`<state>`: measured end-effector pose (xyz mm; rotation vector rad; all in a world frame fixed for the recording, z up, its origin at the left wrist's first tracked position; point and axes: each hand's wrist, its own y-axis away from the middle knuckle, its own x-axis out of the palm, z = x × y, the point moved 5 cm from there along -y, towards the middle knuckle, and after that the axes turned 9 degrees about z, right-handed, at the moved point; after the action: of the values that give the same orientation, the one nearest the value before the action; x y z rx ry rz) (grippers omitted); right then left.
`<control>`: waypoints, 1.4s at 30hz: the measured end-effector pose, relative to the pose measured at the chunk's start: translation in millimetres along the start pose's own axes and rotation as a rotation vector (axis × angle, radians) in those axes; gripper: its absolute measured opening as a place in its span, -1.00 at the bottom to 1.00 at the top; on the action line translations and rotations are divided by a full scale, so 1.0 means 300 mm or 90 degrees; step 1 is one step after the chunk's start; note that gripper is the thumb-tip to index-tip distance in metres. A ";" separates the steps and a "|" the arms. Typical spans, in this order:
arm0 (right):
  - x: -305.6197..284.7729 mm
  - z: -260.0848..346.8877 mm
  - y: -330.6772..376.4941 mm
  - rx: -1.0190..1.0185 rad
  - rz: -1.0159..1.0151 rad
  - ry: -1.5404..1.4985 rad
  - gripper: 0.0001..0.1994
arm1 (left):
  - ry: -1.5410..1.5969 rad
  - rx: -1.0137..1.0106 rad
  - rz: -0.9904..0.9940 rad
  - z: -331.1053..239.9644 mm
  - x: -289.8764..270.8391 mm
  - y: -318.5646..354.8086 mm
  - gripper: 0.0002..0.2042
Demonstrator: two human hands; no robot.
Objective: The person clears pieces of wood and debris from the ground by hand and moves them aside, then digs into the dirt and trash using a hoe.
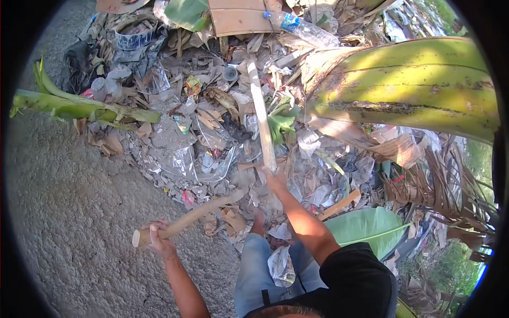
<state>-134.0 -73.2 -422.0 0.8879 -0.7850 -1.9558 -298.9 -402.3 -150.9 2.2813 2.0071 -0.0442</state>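
Right of the farther stick, a green trunk juts over litter.

Dappled sun on the green trunk, shade on grey ground, black fisheye rim

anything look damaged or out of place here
Yes: plastic litter lies strewn around the stick in the right hand, out of place among dry leaves; a bottle lies on its side. The green trunk is scarred dark.

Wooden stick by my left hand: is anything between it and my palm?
Nothing visible is: your left hand wraps directly around the wooden stick, close to its cut end.
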 end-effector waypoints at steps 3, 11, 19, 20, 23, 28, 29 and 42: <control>-0.299 -0.102 0.245 -0.113 -0.066 0.153 -0.41 | -0.015 -0.024 -0.019 -0.007 0.035 0.012 -0.80; -1.270 -0.671 1.334 0.067 -0.199 0.448 -0.48 | -0.032 -0.094 -0.103 0.005 0.127 -0.003 -0.77; -2.436 -0.639 2.021 0.765 -0.623 0.771 -0.11 | -0.169 -0.079 -0.069 -0.033 0.284 -0.010 -0.73; -2.471 -0.634 1.937 0.742 -0.617 0.817 -0.09 | -0.179 -0.093 -0.071 -0.035 0.301 0.000 -0.73; -2.262 -0.707 1.584 0.318 -0.537 0.635 -0.30 | -0.140 -0.063 -0.067 -0.050 0.359 0.038 -0.76; -1.471 -0.874 1.194 0.119 -0.236 0.136 -0.45 | -0.188 -0.044 -0.026 -0.092 0.404 0.139 -0.81; -1.327 -0.899 1.176 0.157 -0.159 0.057 -0.43 | -0.156 -0.051 -0.029 -0.095 0.403 0.166 -0.84; -1.511 -1.113 1.247 0.170 -0.173 -0.184 -0.52 | -0.261 -0.112 -0.074 -0.218 0.351 0.385 -0.87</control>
<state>479.2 82.2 -183.8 0.9158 -1.1639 -2.2876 -173.7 -306.3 -88.7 1.8655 1.8427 -0.3054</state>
